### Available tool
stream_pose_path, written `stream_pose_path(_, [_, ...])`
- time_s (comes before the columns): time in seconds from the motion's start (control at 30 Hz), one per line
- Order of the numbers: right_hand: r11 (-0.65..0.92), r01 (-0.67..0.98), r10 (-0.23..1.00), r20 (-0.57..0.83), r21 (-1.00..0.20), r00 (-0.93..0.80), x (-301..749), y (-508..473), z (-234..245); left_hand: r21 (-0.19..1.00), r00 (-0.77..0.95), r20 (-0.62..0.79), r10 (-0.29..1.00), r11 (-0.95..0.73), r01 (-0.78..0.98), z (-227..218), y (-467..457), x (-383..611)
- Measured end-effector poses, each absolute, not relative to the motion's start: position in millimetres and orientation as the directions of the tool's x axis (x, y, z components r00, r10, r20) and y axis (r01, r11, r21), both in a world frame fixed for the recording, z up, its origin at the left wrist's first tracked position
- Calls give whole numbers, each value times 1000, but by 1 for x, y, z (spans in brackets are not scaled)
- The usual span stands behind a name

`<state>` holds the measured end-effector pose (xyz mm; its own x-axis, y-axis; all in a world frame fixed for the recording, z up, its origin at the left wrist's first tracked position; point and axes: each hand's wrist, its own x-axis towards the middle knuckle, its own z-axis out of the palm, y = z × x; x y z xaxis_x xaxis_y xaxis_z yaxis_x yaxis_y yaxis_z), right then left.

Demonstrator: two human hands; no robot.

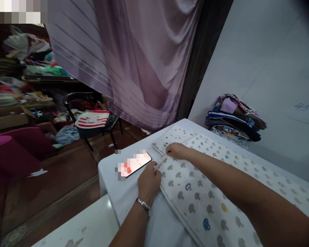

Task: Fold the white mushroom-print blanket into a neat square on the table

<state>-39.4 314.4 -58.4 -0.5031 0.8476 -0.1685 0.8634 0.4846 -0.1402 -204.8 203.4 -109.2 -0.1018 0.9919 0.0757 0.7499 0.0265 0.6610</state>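
Left hand and right hand, both nearly closed, pinch the mushroom-print cloth beside the phone, where even tension should keep its edge straight.

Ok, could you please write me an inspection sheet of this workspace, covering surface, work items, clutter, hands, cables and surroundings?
Surface: white cloth draped over its near corner.
Work items: printed fabric with grey and coloured motifs, lying under the right forearm; more printed material beyond that arm.
Clutter: lit phone on the white cloth, left of the hands; stack of folded textiles by the wall.
Hands: left hand and right hand both grip the printed fabric's far edge.
Cables: nothing seen.
Surroundings: purple curtain behind; striped cloth on a chair; magenta roll at left.
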Motion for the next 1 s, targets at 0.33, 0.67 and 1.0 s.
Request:
stream_pose_path(0.33, [493, 867, 858, -120, -75, -499, -41, 313, -64, 654, -124, 34, 992, 72, 753, -109, 204, -205])
stream_pose_path(0.67, [490, 869, 854, -161, -70, -494, -49, 312, -60, 741, -161, 148, 976, -2, 672, -106, 203, -206])
stream_pose_path(1.0, [439, 840, 868, -91, -321, -488, -19, 317, -67, 685, -133, 18, 991, 85, 724, -104, 206, -208])
